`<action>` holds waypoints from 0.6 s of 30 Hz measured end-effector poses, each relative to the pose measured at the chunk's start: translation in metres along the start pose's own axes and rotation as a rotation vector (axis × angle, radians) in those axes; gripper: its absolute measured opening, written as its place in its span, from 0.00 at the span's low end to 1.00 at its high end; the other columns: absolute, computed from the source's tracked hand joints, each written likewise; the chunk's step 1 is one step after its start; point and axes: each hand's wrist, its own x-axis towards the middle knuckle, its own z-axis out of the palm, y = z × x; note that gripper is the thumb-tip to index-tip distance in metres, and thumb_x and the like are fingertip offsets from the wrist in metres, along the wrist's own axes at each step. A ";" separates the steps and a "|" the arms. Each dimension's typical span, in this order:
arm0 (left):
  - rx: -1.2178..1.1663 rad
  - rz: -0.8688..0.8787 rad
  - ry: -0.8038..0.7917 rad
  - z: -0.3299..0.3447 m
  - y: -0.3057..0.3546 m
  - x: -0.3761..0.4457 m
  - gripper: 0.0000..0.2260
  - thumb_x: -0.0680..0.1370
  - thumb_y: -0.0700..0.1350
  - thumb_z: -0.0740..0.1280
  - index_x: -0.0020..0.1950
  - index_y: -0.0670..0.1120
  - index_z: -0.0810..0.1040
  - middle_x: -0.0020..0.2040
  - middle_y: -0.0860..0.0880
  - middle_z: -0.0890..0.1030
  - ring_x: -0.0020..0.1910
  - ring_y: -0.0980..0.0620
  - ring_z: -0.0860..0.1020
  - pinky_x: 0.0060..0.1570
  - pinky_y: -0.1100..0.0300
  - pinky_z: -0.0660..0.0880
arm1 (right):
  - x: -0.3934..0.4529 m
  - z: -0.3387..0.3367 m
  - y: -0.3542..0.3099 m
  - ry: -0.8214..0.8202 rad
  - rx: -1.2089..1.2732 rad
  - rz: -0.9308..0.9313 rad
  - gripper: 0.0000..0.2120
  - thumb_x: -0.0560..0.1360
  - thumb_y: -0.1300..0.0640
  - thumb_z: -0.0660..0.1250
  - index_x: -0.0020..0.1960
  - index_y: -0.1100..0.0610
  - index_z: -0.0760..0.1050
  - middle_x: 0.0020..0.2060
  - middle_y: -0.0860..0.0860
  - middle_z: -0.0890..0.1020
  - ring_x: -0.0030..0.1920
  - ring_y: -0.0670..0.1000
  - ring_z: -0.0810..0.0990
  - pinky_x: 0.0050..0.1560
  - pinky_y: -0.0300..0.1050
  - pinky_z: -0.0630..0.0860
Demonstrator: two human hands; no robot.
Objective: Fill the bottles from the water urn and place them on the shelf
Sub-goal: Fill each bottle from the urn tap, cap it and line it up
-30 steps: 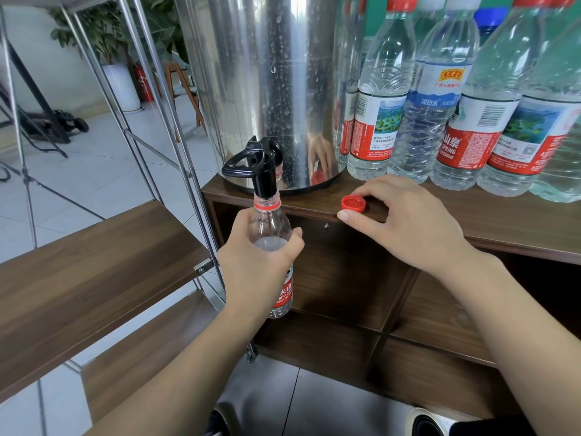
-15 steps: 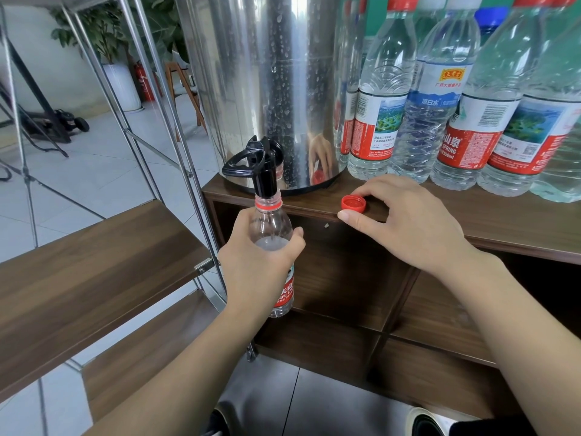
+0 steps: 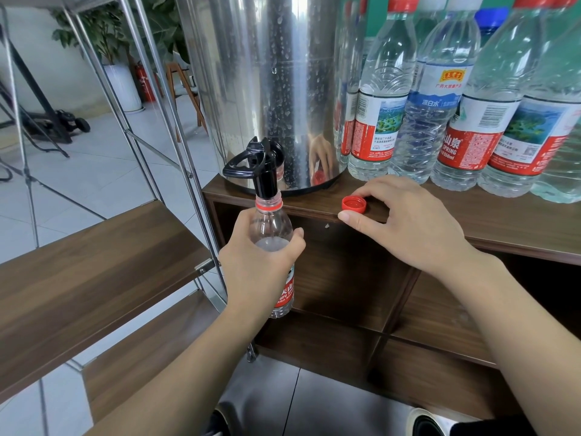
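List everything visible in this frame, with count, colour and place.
Water urn: one, steel, on the cabinet top, left end.
Tap: one, black, at the urn's base, its spout in the bottle's mouth.
Bottle being filled: one, clear, red label, under the tap.
Bottle cap: one, red, on the cabinet's front edge.
Standing bottles: at least five, clear, beside the urn.
Cabinet: one, dark wood.
Shelf rack: one, wood boards, metal frame, left.
Potted plant: one, background.
Left hand: grips the bottle.
Right hand: holds the cap.
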 end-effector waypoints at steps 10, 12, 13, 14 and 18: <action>-0.001 -0.012 0.001 0.000 0.002 -0.001 0.16 0.72 0.51 0.80 0.55 0.54 0.78 0.45 0.62 0.83 0.47 0.65 0.81 0.46 0.72 0.75 | 0.000 0.000 0.001 -0.002 -0.014 -0.007 0.24 0.76 0.29 0.60 0.60 0.45 0.79 0.57 0.41 0.79 0.60 0.46 0.75 0.59 0.52 0.76; 0.001 -0.012 0.000 -0.001 0.002 -0.001 0.16 0.72 0.51 0.80 0.56 0.53 0.78 0.46 0.60 0.83 0.48 0.64 0.82 0.46 0.71 0.75 | 0.000 0.000 0.001 -0.001 -0.014 -0.008 0.24 0.76 0.30 0.60 0.60 0.45 0.79 0.57 0.41 0.79 0.60 0.46 0.75 0.59 0.52 0.76; 0.002 -0.011 0.002 0.000 0.002 -0.001 0.17 0.72 0.51 0.80 0.56 0.53 0.78 0.46 0.60 0.83 0.48 0.64 0.82 0.47 0.71 0.76 | 0.000 0.000 0.001 0.000 -0.014 -0.009 0.24 0.76 0.30 0.61 0.60 0.45 0.79 0.57 0.41 0.79 0.60 0.46 0.75 0.59 0.52 0.76; 0.000 -0.011 0.005 0.000 0.002 -0.001 0.17 0.72 0.51 0.80 0.56 0.53 0.78 0.46 0.59 0.84 0.48 0.63 0.82 0.47 0.70 0.76 | 0.000 0.000 0.001 0.001 -0.013 -0.009 0.24 0.76 0.30 0.61 0.59 0.45 0.79 0.57 0.41 0.79 0.60 0.46 0.75 0.59 0.52 0.76; 0.003 -0.017 -0.003 0.001 0.002 -0.002 0.17 0.72 0.51 0.80 0.56 0.53 0.78 0.46 0.60 0.83 0.48 0.64 0.82 0.47 0.70 0.76 | 0.001 0.000 0.000 -0.003 -0.008 -0.008 0.24 0.75 0.29 0.60 0.60 0.44 0.79 0.58 0.41 0.79 0.60 0.46 0.75 0.59 0.53 0.76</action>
